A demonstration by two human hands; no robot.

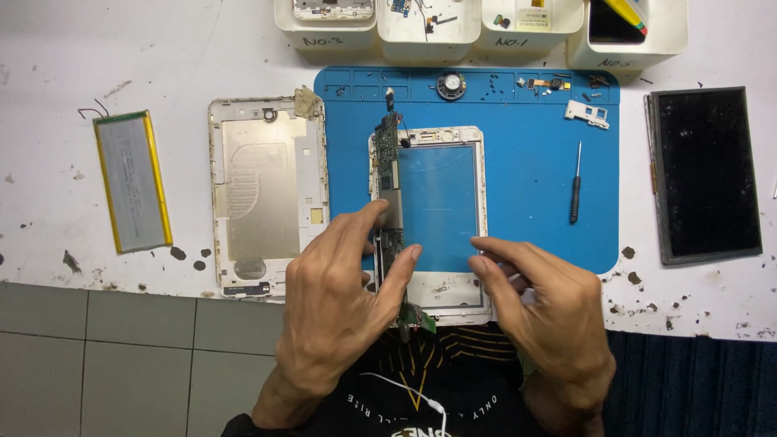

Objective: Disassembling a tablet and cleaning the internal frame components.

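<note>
- The left hand [336, 303] pinches the long green circuit board [387, 174] between thumb and forefinger at the board's near half; the fingers [402, 271] are narrow, closed on the board's edges.
- The board lies along the left side of the white tablet frame [477, 182], over the frame's left rail, its far end reaching toward the far edge of the blue mat [534, 162] and its near tip poking out below the left hand.
- The right hand [550, 311] rests on the near right part of the frame, fingers curled and pressing down; it seems to steady the frame rather than grip it, though whether anything small is under the fingertips I cannot tell.
- Risk: the board is thin and long, so a pinch at one end could bend it, or tug any ribbon or wire at its far end that is not freed.
- Risk: the clear panel [437, 206] inside the frame could crack if the right hand bears down unevenly.
- Risk: loose screws [494, 83] along the far strip of the mat could scatter if the frame slides.
- Left of the mat lie a metal back cover [263, 202] and a flat battery [132, 182]; to the right, a screwdriver [575, 190] and a dark screen panel [706, 174] on the table [48, 73].
</note>
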